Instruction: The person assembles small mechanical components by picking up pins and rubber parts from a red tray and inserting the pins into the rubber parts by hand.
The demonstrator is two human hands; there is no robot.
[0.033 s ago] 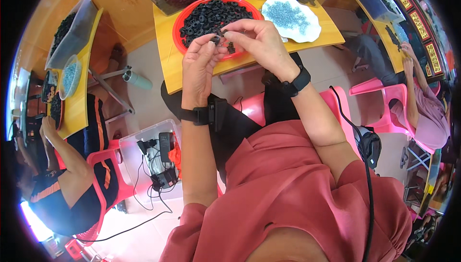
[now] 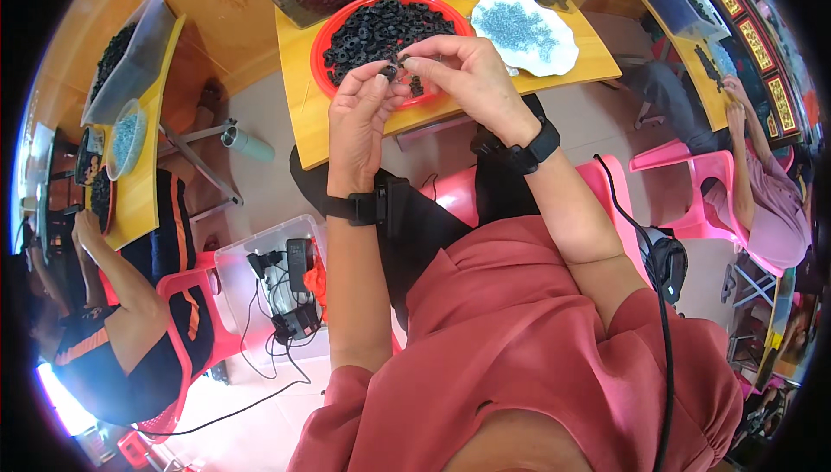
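hands point(image 2: 359, 115) nearly closed, pinching small black parts point(image 2: 389, 72) | red-gold panels point(image 2: 756, 45): markings unreadable

"How is the left side posed?"

"The left forearm point(image 2: 359, 286) rises almost straight, and the left hand point(image 2: 357, 122) curls at the top, thumb closed toward bent fingers."

"And the right?"

"The right forearm point(image 2: 576, 204) slants up and leftward (its elbow sits further out), while the right hand point(image 2: 485, 87) shows its back, thumb and forefinger pinched."

"Do the hands meet?"

"Their fingertips are close together; whether they touch, I can't tell."
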